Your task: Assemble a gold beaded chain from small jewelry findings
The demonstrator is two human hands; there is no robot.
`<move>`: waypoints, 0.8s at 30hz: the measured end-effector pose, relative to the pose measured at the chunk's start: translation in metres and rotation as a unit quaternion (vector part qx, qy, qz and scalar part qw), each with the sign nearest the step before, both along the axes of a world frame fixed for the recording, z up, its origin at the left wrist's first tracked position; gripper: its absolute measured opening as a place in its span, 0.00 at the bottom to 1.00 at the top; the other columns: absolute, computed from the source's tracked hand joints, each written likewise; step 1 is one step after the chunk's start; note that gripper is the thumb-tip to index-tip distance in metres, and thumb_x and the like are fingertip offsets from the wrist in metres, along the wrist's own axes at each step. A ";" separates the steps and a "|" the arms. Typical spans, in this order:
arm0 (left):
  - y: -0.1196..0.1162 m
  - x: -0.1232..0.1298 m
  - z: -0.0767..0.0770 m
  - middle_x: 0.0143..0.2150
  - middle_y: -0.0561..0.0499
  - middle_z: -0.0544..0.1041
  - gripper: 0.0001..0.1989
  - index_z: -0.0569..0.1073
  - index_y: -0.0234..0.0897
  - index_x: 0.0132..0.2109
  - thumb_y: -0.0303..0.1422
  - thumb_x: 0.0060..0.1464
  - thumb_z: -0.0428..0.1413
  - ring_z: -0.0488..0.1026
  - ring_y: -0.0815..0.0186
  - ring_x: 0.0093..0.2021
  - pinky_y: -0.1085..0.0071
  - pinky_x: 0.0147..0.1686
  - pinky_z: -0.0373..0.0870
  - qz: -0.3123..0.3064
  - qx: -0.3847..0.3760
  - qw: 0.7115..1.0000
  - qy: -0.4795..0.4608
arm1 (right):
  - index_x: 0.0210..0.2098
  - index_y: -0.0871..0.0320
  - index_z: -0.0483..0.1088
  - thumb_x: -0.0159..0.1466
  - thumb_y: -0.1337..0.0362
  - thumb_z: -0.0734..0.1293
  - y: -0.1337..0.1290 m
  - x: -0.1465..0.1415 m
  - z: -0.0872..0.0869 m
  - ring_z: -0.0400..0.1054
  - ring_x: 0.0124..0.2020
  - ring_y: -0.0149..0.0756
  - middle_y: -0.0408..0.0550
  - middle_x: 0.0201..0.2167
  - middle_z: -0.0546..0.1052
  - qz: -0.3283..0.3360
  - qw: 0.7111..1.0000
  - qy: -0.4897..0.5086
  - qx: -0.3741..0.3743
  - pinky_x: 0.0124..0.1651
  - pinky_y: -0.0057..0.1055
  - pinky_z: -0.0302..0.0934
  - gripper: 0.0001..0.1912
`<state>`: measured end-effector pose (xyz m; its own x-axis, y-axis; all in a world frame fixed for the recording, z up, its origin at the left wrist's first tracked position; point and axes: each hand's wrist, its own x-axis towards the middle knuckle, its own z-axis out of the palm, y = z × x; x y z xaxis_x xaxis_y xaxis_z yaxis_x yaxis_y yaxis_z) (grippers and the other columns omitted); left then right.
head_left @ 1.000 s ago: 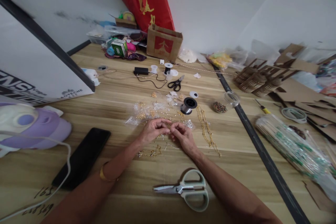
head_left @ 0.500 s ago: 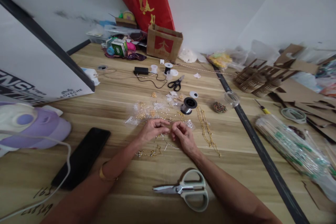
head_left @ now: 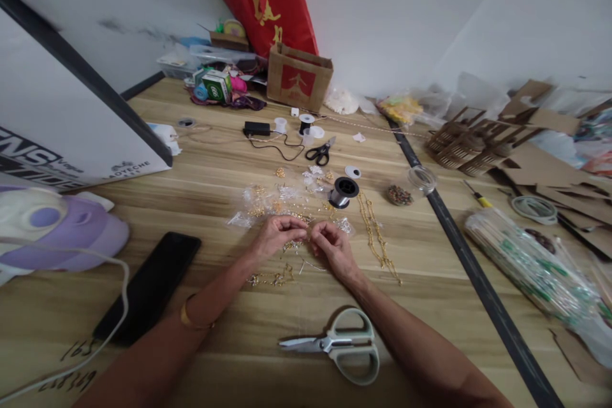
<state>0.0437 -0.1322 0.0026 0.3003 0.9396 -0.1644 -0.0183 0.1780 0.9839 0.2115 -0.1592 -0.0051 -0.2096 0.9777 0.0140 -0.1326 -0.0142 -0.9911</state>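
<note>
Gold trinket pieces, tiny and hard to make out, sit pinched between the fingertips of both hands just this side of the silver wire spool. The left hand is curled with thumb and forefinger closed on the small gold bit; the right hand mirrors it, fingers nipped together close against the left. Judging by the layout, the work looks midway: a finished-looking gold chain lies to the right of the spool, a short assembled length lies nearer the person than the spool, and loose gold parts in clear packets left of the spool remain unused. Grey-handled scissors rest well nearer the person, untouched.
</note>
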 end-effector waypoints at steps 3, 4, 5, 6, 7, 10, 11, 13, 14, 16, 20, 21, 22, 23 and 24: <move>0.000 0.000 0.000 0.27 0.51 0.79 0.09 0.78 0.33 0.34 0.30 0.41 0.63 0.73 0.68 0.28 0.74 0.31 0.70 0.000 0.003 1.000 -0.002 | 0.28 0.58 0.66 0.58 0.52 0.68 0.000 0.000 0.001 0.56 0.17 0.25 0.38 0.17 0.65 0.004 1.000 0.000 0.002 0.22 0.24 0.53 0.16; 0.000 0.000 0.000 0.28 0.51 0.79 0.09 0.78 0.33 0.34 0.30 0.41 0.63 0.73 0.68 0.28 0.74 0.31 0.69 0.000 0.006 1.000 0.001 | 0.28 0.59 0.66 0.58 0.52 0.68 0.000 0.000 0.001 0.56 0.17 0.25 0.38 0.17 0.65 0.006 1.000 -0.002 0.002 0.22 0.24 0.53 0.15; 0.000 0.000 0.001 0.28 0.51 0.80 0.09 0.78 0.33 0.34 0.30 0.41 0.63 0.73 0.69 0.28 0.74 0.31 0.69 0.000 0.010 1.000 0.004 | 0.28 0.59 0.66 0.58 0.52 0.68 0.000 0.000 0.000 0.56 0.17 0.25 0.38 0.17 0.65 0.007 1.000 -0.003 0.003 0.22 0.24 0.52 0.15; -0.001 -0.001 0.001 0.28 0.51 0.80 0.09 0.78 0.33 0.34 0.30 0.41 0.63 0.73 0.68 0.29 0.74 0.31 0.69 0.000 0.014 1.000 0.009 | 0.28 0.59 0.66 0.58 0.52 0.68 0.000 0.000 0.000 0.56 0.17 0.25 0.38 0.17 0.65 0.009 1.000 -0.006 0.004 0.21 0.24 0.52 0.15; -0.001 -0.001 0.002 0.28 0.51 0.80 0.09 0.78 0.33 0.33 0.30 0.41 0.63 0.73 0.68 0.29 0.74 0.32 0.69 -0.001 0.016 1.000 0.012 | 0.28 0.59 0.65 0.59 0.52 0.68 0.000 0.000 -0.001 0.56 0.17 0.25 0.37 0.17 0.65 0.012 1.000 -0.008 0.006 0.21 0.24 0.52 0.16; -0.001 -0.001 0.003 0.28 0.51 0.80 0.09 0.78 0.33 0.34 0.30 0.41 0.62 0.74 0.68 0.29 0.74 0.32 0.69 -0.007 0.016 1.000 0.010 | 0.28 0.59 0.65 0.59 0.53 0.68 0.000 0.000 -0.002 0.56 0.17 0.25 0.37 0.17 0.64 0.017 1.000 -0.009 0.010 0.21 0.24 0.52 0.15; -0.001 -0.001 0.003 0.28 0.51 0.80 0.09 0.78 0.33 0.33 0.30 0.41 0.62 0.73 0.68 0.29 0.74 0.32 0.69 -0.008 0.016 1.000 0.008 | 0.28 0.59 0.65 0.59 0.53 0.68 0.000 0.000 -0.003 0.56 0.17 0.25 0.37 0.17 0.64 0.017 1.000 -0.007 0.010 0.21 0.24 0.52 0.15; -0.001 0.000 0.002 0.28 0.51 0.80 0.09 0.78 0.33 0.33 0.31 0.41 0.63 0.73 0.68 0.28 0.74 0.31 0.69 -0.007 0.018 1.000 0.004 | 0.28 0.59 0.65 0.59 0.53 0.68 0.000 0.000 -0.003 0.56 0.17 0.25 0.37 0.17 0.65 0.016 1.000 -0.005 0.007 0.21 0.23 0.51 0.15; 0.000 0.000 0.001 0.28 0.51 0.80 0.09 0.79 0.33 0.33 0.31 0.41 0.63 0.73 0.68 0.28 0.74 0.31 0.69 -0.005 0.019 1.000 0.002 | 0.28 0.59 0.65 0.59 0.53 0.68 0.000 0.000 -0.003 0.56 0.17 0.25 0.37 0.17 0.65 0.016 1.000 -0.006 0.006 0.21 0.23 0.51 0.15; 0.000 0.000 0.000 0.28 0.51 0.80 0.09 0.79 0.33 0.33 0.31 0.41 0.63 0.74 0.69 0.29 0.74 0.32 0.70 -0.003 0.018 1.000 -0.005 | 0.28 0.59 0.66 0.59 0.53 0.68 0.000 0.000 -0.003 0.56 0.17 0.25 0.38 0.17 0.65 0.016 1.000 -0.009 0.005 0.21 0.24 0.52 0.15; 0.000 0.000 -0.002 0.28 0.52 0.80 0.09 0.79 0.34 0.33 0.31 0.41 0.63 0.74 0.69 0.29 0.74 0.32 0.70 -0.005 0.022 1.000 -0.005 | 0.28 0.59 0.66 0.59 0.54 0.67 0.000 0.000 -0.001 0.56 0.17 0.25 0.37 0.17 0.64 0.019 1.000 -0.011 0.006 0.21 0.23 0.51 0.15; 0.000 -0.001 -0.003 0.28 0.52 0.80 0.09 0.79 0.34 0.34 0.31 0.41 0.63 0.74 0.69 0.29 0.74 0.32 0.70 -0.007 0.025 1.000 -0.002 | 0.28 0.59 0.66 0.59 0.53 0.67 0.000 0.000 -0.001 0.56 0.17 0.25 0.37 0.17 0.64 0.020 1.000 -0.011 0.005 0.21 0.23 0.51 0.15; 0.000 -0.001 -0.003 0.28 0.52 0.80 0.09 0.79 0.34 0.34 0.32 0.41 0.63 0.74 0.68 0.29 0.74 0.31 0.70 -0.010 0.028 1.000 0.000 | 0.28 0.59 0.66 0.59 0.53 0.67 0.000 0.000 -0.001 0.56 0.17 0.25 0.37 0.17 0.64 0.020 1.000 -0.011 0.004 0.21 0.23 0.51 0.15; 0.000 -0.001 -0.003 0.28 0.52 0.80 0.10 0.78 0.34 0.34 0.32 0.41 0.63 0.74 0.68 0.29 0.74 0.31 0.70 -0.012 0.030 0.999 0.002 | 0.28 0.59 0.66 0.59 0.53 0.68 0.000 0.000 0.000 0.56 0.17 0.25 0.37 0.17 0.64 0.019 1.000 -0.011 0.002 0.21 0.23 0.51 0.15; 0.000 -0.001 -0.003 0.29 0.52 0.80 0.10 0.78 0.34 0.34 0.32 0.41 0.64 0.74 0.68 0.29 0.74 0.31 0.70 -0.015 0.032 0.999 0.003 | 0.28 0.59 0.65 0.59 0.52 0.68 0.000 0.000 0.000 0.56 0.17 0.25 0.37 0.17 0.64 0.017 1.000 -0.012 0.001 0.21 0.23 0.52 0.15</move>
<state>0.0424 -0.1321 -0.0008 0.3280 0.9388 -0.1055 -0.0085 0.1147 0.9934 0.2117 -0.1594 -0.0051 -0.2428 0.9700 0.0111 -0.1076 -0.0156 -0.9941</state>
